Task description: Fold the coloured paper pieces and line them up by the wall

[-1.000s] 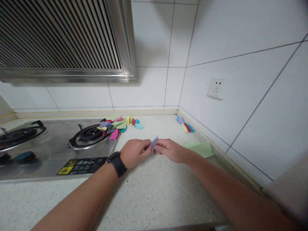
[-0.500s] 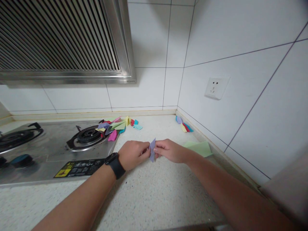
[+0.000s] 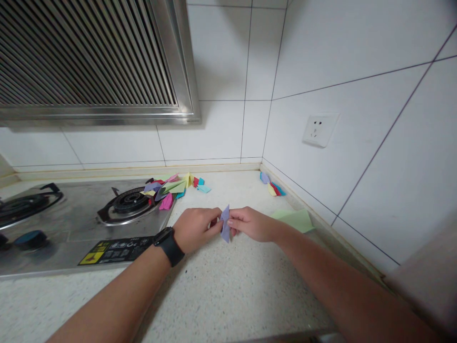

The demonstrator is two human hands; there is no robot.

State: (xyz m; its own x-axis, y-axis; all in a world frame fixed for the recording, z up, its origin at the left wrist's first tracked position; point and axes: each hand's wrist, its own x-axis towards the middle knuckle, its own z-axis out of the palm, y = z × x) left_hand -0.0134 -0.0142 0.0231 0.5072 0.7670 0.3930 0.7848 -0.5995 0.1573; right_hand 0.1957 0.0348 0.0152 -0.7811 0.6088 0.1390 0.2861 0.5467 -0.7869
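Observation:
A small piece of folded purple paper (image 3: pixel 225 229) is held upright above the counter, its pointed ends showing over and under my fingers. My left hand (image 3: pixel 198 228), with a black watch (image 3: pixel 169 245) on the wrist, pinches it from the left. From the other side my right hand (image 3: pixel 252 224) grips it between thumb and fingers. Parts of the fingers behind the paper are hidden. To the right, a light green paper sheet (image 3: pixel 294 220) lies on the counter near my right forearm.
Colourful folded papers (image 3: pixel 174 186) are heaped at the edge of the gas stove (image 3: pixel 82 214) and on its right burner. Several more folded pieces (image 3: pixel 273 186) lie in the back corner. A range hood (image 3: pixel 96 114) hangs above; a socket (image 3: pixel 320 129) is on the right wall.
Both hands keep their grip on the purple paper, which has turned slightly and shows a little more of its face. The whole view has shifted a few pixels.

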